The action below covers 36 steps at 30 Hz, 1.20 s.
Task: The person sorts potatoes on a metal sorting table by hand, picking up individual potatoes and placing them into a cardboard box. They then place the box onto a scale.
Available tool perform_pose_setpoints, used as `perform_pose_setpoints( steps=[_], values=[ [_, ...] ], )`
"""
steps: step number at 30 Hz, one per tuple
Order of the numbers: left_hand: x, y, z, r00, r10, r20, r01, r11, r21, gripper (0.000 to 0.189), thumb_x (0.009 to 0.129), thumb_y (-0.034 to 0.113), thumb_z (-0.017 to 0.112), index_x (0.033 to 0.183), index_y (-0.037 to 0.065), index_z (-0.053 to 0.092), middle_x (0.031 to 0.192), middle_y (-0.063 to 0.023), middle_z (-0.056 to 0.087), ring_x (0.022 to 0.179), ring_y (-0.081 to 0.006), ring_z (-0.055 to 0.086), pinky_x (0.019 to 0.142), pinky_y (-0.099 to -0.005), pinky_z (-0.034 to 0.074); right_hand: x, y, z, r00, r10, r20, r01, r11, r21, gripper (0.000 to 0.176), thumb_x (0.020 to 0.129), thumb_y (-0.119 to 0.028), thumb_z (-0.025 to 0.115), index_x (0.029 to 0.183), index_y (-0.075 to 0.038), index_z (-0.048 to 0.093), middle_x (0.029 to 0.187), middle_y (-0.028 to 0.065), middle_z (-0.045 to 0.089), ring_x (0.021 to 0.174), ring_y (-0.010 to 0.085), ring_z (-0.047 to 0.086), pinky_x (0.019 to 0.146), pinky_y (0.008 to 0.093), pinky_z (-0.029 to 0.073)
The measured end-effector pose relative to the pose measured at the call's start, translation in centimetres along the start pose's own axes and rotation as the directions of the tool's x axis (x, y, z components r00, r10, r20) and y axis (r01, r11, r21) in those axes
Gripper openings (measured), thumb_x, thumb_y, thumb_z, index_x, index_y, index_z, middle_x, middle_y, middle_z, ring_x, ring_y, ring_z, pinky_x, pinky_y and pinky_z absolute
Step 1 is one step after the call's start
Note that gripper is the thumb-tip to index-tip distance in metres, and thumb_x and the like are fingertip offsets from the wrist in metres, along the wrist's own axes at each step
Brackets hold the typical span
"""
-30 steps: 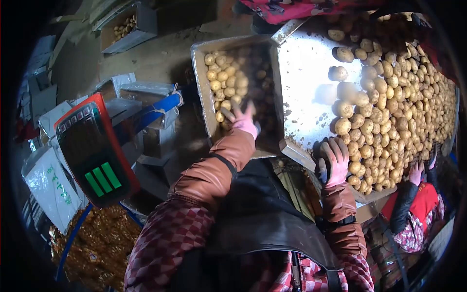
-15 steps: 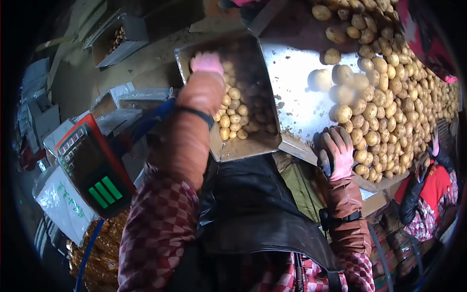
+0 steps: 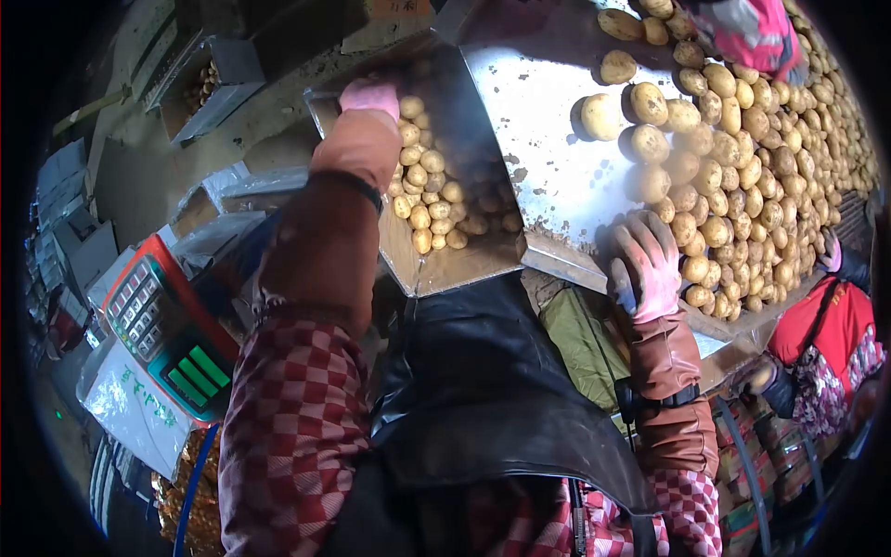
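Observation:
My left hand, in a pink glove, reaches over a cardboard box of small potatoes. Its fingers curl over the box's far left rim. My right hand, also gloved in pink, lies flat with fingers apart on the near edge of a shiny metal table. It holds nothing and touches the nearest potatoes of a big potato pile that covers the table's right side. The box stands against the table's left edge.
A red-edged weighing scale with a green display stands low on the left, beside a white bag. A second box of potatoes sits far left. A person in red works at the right; another person's sleeve shows at the top.
My left hand went from the box's near side to its far left rim. The right hand stayed on the table's edge. The view shifted, so the box and table sit higher and further left.

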<state>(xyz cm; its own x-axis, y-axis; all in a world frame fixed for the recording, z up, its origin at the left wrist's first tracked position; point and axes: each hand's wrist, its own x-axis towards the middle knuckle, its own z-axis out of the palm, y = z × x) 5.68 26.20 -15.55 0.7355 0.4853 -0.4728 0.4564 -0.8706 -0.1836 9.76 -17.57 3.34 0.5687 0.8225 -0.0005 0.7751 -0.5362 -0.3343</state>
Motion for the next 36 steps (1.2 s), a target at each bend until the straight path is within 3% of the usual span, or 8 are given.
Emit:
perform_pose_setpoints(
  steps=[8, 12, 14, 17, 27, 31, 33, 36],
  values=[
    [-6.3, 0.9, 5.9, 0.923, 0.381, -0.061, -0.375, 0.851, -0.368, 0.044, 0.091, 0.022, 0.055, 0.134, 0.022, 0.05, 0.117, -0.0231, 0.062, 0.111, -0.0386, 0.059, 0.097, -0.0448, 0.045, -0.9, 0.3, 0.5, 1.0, -0.002, -0.01, 0.002, 1.0, -0.018, 0.046, 0.075, -0.017, 0.066, 0.12, -0.011, 0.061, 0.126, 0.0114, 0.058, 0.123, 0.0353, 0.05, 0.105, 0.0492, 0.039],
    [-10.8, 1.0, -6.9, 0.888, -0.092, 0.451, 0.445, -0.078, -0.892, 0.043, 0.091, 0.023, 0.056, 0.134, 0.02, 0.052, 0.119, -0.0229, 0.062, 0.114, -0.0373, 0.058, 0.098, -0.0411, 0.045, -1.1, 0.1, 0.2, 1.0, -0.004, -0.013, 0.004, 0.999, -0.035, 0.042, 0.08, -0.02, 0.064, 0.121, -0.012, 0.061, 0.127, 0.0112, 0.058, 0.123, 0.0357, 0.05, 0.105, 0.0492, 0.038],
    [-9.5, -1.0, -0.4, 0.964, -0.255, 0.075, 0.227, 0.644, -0.731, 0.042, 0.092, 0.028, 0.056, 0.134, 0.019, 0.053, 0.12, -0.0193, 0.063, 0.112, -0.0359, 0.059, 0.098, -0.0402, 0.045, -1.0, 0.2, 0.0, 0.999, -0.031, -0.034, 0.03, 0.999, -0.024, 0.04, 0.082, -0.021, 0.064, 0.121, -0.012, 0.061, 0.127, 0.0113, 0.058, 0.123, 0.0356, 0.05, 0.105, 0.049, 0.038],
    [-12.7, -1.8, 0.8, 0.874, 0.048, 0.484, 0.418, -0.583, -0.697, 0.042, 0.099, 0.039, 0.046, 0.134, 0.016, 0.052, 0.122, -0.0086, 0.062, 0.104, -0.0252, 0.064, 0.076, -0.0426, 0.055, -1.1, 0.2, 0.3, 0.997, -0.055, -0.054, 0.055, 0.998, -0.013, 0.04, 0.081, -0.02, 0.064, 0.12, -0.012, 0.061, 0.125, 0.0112, 0.058, 0.121, 0.0352, 0.051, 0.105, 0.0484, 0.039],
    [-24.3, 3.2, -11.0, 0.958, 0.283, 0.038, 0.215, -0.628, -0.748, 0.041, 0.102, 0.027, 0.04, 0.135, 0.003, 0.045, 0.129, -0.0164, 0.057, 0.101, -0.0267, 0.064, 0.082, -0.0409, 0.053, -1.3, 0.5, 0.4, 0.988, -0.085, -0.132, 0.094, 0.994, 0.062, 0.04, 0.077, -0.016, 0.066, 0.117, -0.011, 0.063, 0.121, 0.0105, 0.06, 0.119, 0.0345, 0.051, 0.101, 0.0475, 0.041],
    [-18.5, 1.7, 5.7, 0.974, -0.113, 0.195, 0.175, -0.171, -0.97, 0.034, 0.098, 0.027, 0.047, 0.118, 0.006, 0.065, 0.108, -0.0132, 0.068, 0.093, -0.0234, 0.066, 0.08, -0.0381, 0.053, -1.6, 0.2, -0.2, 0.988, -0.093, -0.123, 0.104, 0.991, 0.083, 0.04, 0.078, -0.014, 0.066, 0.117, -0.01, 0.062, 0.121, 0.0108, 0.06, 0.119, 0.0345, 0.051, 0.101, 0.0473, 0.041],
    [-21.4, 4.7, 0.5, 0.857, 0.071, 0.51, 0.027, 0.983, -0.183, 0.034, 0.092, 0.017, 0.048, 0.121, 0.011, 0.064, 0.111, -0.0129, 0.069, 0.099, -0.028, 0.067, 0.086, -0.0366, 0.053, -1.3, 0.4, 0.0, 0.986, -0.098, -0.135, 0.11, 0.99, 0.088, 0.04, 0.078, -0.014, 0.066, 0.118, -0.01, 0.062, 0.12, 0.0105, 0.06, 0.119, 0.0341, 0.051, 0.101, 0.0472, 0.04],
    [-22.7, 7.1, 10.7, 0.876, 0.001, 0.482, 0.149, 0.95, -0.274, 0.041, 0.091, 0.016, 0.046, 0.128, 0.022, 0.059, 0.124, -0.0178, 0.062, 0.117, -0.0334, 0.059, 0.097, -0.0425, 0.048, -1.3, 0.7, 0.4, 0.987, -0.088, -0.133, 0.101, 0.991, 0.091, 0.04, 0.077, -0.014, 0.066, 0.117, -0.01, 0.062, 0.121, 0.0103, 0.06, 0.119, 0.0338, 0.051, 0.102, 0.0471, 0.04]
  ],
)
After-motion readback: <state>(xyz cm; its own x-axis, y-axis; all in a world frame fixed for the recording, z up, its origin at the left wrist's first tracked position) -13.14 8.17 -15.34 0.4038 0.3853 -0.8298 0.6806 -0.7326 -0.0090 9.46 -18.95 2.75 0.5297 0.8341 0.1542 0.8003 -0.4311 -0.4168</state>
